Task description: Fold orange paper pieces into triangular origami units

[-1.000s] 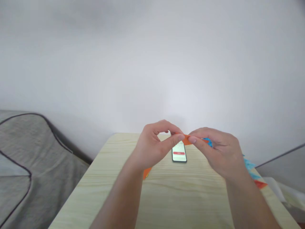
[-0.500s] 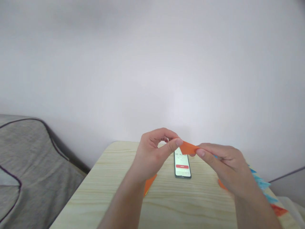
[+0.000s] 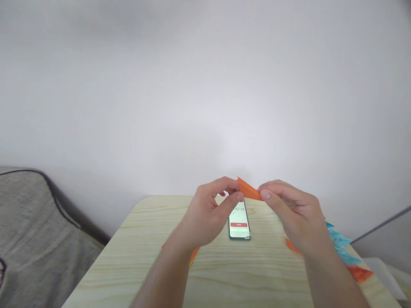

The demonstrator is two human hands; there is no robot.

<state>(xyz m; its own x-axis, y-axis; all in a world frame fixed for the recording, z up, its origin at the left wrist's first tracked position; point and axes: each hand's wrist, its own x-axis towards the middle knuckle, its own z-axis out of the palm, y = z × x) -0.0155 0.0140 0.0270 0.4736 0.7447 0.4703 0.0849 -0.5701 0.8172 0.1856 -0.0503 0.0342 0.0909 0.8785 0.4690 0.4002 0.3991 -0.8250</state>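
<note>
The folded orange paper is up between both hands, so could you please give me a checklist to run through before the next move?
1. Folded orange paper raised in front of the person: ok.
2. Right hand gripping its right end: ok, the thumb lies on it.
3. Left hand gripping its left end: cannot tell; the fingertips are at the edge, but how firmly is hidden.
4. Smartphone screen lit: ok.
5. Whole screen readable: not ok, its top is partly covered in this view.
6. Left forearm clear of the orange paper below it: cannot tell; the forearm hides part of that paper.
</note>
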